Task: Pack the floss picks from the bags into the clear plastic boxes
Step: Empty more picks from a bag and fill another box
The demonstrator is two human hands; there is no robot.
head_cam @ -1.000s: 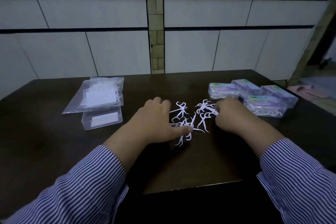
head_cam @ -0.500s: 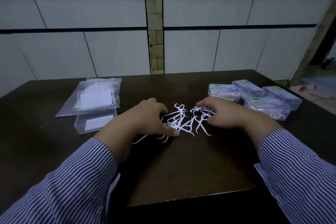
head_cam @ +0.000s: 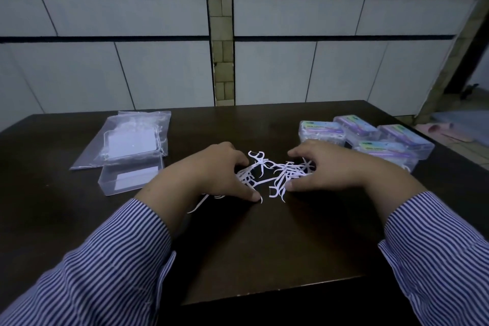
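Several loose white floss picks (head_cam: 270,174) lie in a heap on the dark table (head_cam: 264,241). My left hand (head_cam: 211,172) rests at the heap's left side, fingers spread and thumb on the table. My right hand (head_cam: 325,167) cups the heap's right side with fingers and thumb spread. Neither hand plainly holds a pick. One pick pokes out under my left wrist. An open clear plastic box (head_cam: 131,178) stands at the left, in front of a clear bag (head_cam: 132,137) holding another box.
Several shut clear boxes with coloured labels (head_cam: 370,140), filled with picks, are grouped at the right behind my right hand. White cabinet fronts stand beyond the table's far edge. The table's near edge lies just in front of my sleeves.
Both hands have drawn the scattered picks inward into a tighter heap. My right hand has opened from a loose fist to spread fingers. The view has tilted slightly.
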